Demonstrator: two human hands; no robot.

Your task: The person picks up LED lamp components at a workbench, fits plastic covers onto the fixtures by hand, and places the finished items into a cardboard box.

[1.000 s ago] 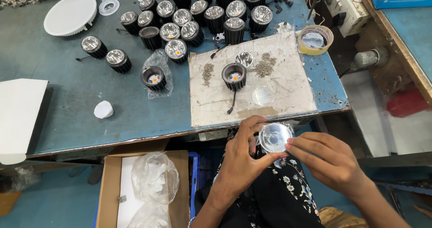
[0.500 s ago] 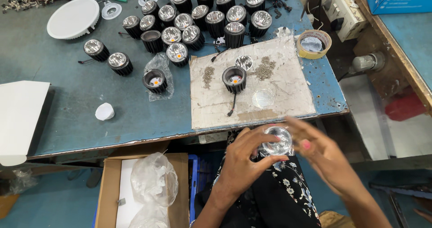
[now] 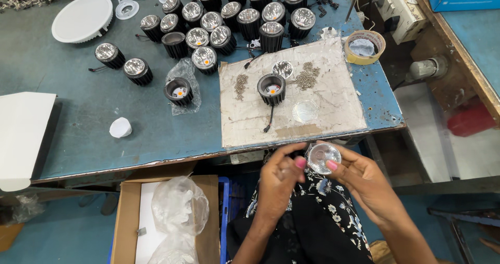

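My right hand [image 3: 364, 178] holds a small clear cone-shaped reflector [image 3: 323, 156] by its rim, just below the table's front edge. My left hand [image 3: 279, 179] is beside it, fingers curled, its thumb touching the reflector's left side. On the grey work mat [image 3: 333, 87] above stands an open black lamp housing [image 3: 271, 89] with an orange chip inside and a wire trailing down. A clear round lens [image 3: 304, 111] and another reflector [image 3: 283, 69] lie on the mat, with two heaps of small screws [image 3: 307, 75].
Several finished black lamps [image 3: 237, 21] crowd the table's back. Another open housing [image 3: 178, 91] sits on a plastic bag. A tape roll [image 3: 364, 47], white round panel [image 3: 83, 18], white cap [image 3: 120, 127] and white sheet [image 3: 23, 133] lie around. A cardboard box [image 3: 125, 222] with plastic bags stands below.
The view has shifted slightly. My hands have turned the reflector between them, and my left hand's fingers have curled in closer to it.
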